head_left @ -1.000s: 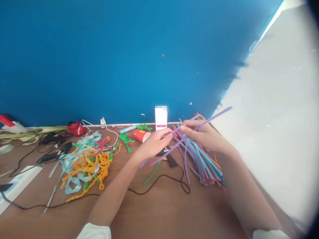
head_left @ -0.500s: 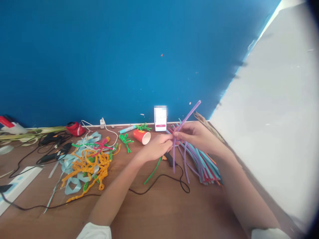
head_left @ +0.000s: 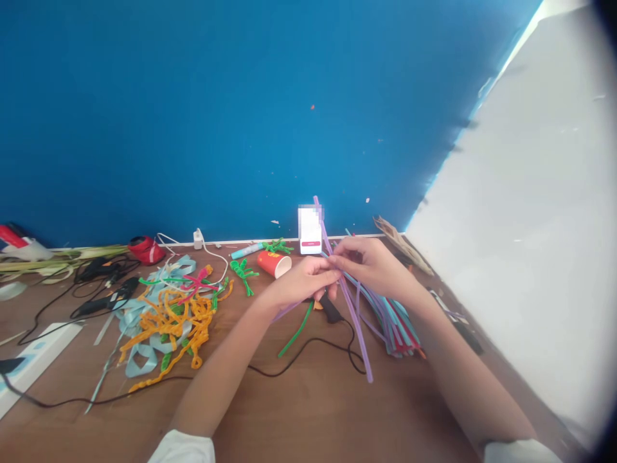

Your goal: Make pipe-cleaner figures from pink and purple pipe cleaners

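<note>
Both the left hand (head_left: 301, 283) and right hand (head_left: 373, 267) pinch the purple pipe cleaner (head_left: 354, 321), light, bendy wire running from 12 to 5 o'clock, best gripped mid-length.

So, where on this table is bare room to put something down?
Bare wood lies in front of the black cable, between the two forearms, and near the front edge below the orange pipe-cleaner pile. It is crowded around that pile, and under the hands by the straight pipe-cleaner bundle.
</note>
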### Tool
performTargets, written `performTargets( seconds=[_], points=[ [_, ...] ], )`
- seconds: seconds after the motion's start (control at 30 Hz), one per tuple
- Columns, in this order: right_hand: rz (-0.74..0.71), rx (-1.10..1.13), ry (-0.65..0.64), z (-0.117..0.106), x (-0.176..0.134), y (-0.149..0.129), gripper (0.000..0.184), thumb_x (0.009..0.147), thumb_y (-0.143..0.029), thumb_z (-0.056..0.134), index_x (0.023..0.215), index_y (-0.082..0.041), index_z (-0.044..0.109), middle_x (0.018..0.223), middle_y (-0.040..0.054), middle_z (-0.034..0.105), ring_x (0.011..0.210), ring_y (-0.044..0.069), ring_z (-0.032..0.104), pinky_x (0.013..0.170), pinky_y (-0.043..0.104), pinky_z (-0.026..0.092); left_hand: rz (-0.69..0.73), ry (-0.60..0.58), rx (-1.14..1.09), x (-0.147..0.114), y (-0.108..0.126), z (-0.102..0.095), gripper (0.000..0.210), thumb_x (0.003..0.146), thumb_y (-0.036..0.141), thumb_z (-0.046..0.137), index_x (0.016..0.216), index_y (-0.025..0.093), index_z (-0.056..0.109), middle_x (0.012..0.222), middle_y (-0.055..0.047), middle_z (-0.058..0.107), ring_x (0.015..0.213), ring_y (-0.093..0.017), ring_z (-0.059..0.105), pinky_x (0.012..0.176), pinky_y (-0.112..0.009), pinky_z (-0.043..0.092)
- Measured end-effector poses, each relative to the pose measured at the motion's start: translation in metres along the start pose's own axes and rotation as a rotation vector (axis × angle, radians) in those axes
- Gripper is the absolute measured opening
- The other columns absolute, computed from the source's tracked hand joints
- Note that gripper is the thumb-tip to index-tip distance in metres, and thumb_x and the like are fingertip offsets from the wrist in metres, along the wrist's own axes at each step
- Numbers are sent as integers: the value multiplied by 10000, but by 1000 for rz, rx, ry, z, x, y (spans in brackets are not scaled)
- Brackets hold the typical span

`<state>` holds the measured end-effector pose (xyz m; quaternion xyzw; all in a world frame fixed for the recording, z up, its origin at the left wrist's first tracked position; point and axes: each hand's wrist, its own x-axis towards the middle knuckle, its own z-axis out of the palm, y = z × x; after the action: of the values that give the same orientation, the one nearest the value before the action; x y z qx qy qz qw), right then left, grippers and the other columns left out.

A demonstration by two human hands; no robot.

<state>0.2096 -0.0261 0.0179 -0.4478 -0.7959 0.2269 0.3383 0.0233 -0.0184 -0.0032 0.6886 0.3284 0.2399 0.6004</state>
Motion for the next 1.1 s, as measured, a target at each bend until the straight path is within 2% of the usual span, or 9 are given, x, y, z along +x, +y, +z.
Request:
performTargets(
  seconds=[0.13, 0.2, 0.3, 0.4, 0.53, 0.63, 0.77, 0.9, 1.1],
  points=[
    [-60, -8, 30, 0, -1, -5, 204, 918, -256, 572, 747, -192, 663, 731, 8, 644, 713, 150, 533, 672, 292, 367, 18, 16, 20, 5, -6, -2, 332, 906, 467, 557, 927, 143, 626, 611, 29, 572, 434, -42, 352, 440, -203, 223],
    [-100, -16, 23, 0, -1, -8, 208, 924, -264, 581, 749, -189, 664, 743, 10, 648, 730, 150, 539, 699, 293, 374, 9, 20, 53, 7, -8, -3, 343, 906, 473, 555, 922, 140, 636, 598, 13, 614, 399, -44, 327, 416, -214, 207],
    [-126, -4, -1, 1, -2, -11, 187, 918, -242, 590, 761, -186, 674, 731, 3, 642, 705, 137, 543, 683, 281, 379, 6, 34, 102, 7, -8, -2, 355, 901, 455, 562, 794, 128, 647, 644, -37, 688, 376, -45, 325, 397, -231, 206],
    [-100, 15, 7, 4, -2, -11, 188, 913, -229, 586, 756, -187, 681, 697, -7, 633, 661, 127, 536, 636, 273, 375, 10, 37, 124, 5, -5, -1, 415, 905, 467, 567, 696, 120, 654, 575, -29, 654, 376, -44, 334, 398, -228, 210],
    [-103, 21, 46, 7, 1, -7, 217, 911, -247, 592, 716, -186, 665, 687, -5, 633, 666, 130, 539, 647, 279, 380, 22, 46, 95, 6, -5, -1, 419, 903, 509, 577, 813, 114, 684, 578, -18, 660, 374, -36, 321, 395, -217, 203],
    [-102, 8, 90, 7, 3, 0, 225, 920, -271, 581, 724, -185, 652, 716, 8, 631, 703, 140, 547, 667, 284, 383, 56, 66, 21, 9, -9, -2, 422, 899, 524, 581, 951, 116, 675, 738, -57, 734, 377, -28, 367, 393, -201, 236],
    [-52, -68, 182, 2, 5, 8, 262, 952, -327, 531, 764, -185, 645, 738, 19, 623, 707, 148, 538, 661, 296, 359, 54, 92, -78, 12, -14, -4, 412, 895, 514, 593, 929, 108, 654, 858, -113, 755, 461, -58, 554, 433, -181, 370],
    [40, -112, 123, -4, 4, 11, 322, 963, -365, 501, 717, -190, 614, 640, -1, 585, 608, 136, 486, 584, 302, 295, 70, 161, -149, 16, -17, -6, 339, 905, 440, 602, 947, 107, 647, 880, -140, 762, 595, -125, 687, 482, -186, 453],
    [73, -112, 105, -4, 1, 8, 283, 932, -329, 534, 690, -195, 593, 587, -18, 558, 555, 124, 442, 564, 303, 267, 97, 237, -180, 19, -21, -8, 343, 897, 426, 619, 986, 98, 673, 976, -173, 760, 657, -157, 720, 467, -191, 453]
  ],
)
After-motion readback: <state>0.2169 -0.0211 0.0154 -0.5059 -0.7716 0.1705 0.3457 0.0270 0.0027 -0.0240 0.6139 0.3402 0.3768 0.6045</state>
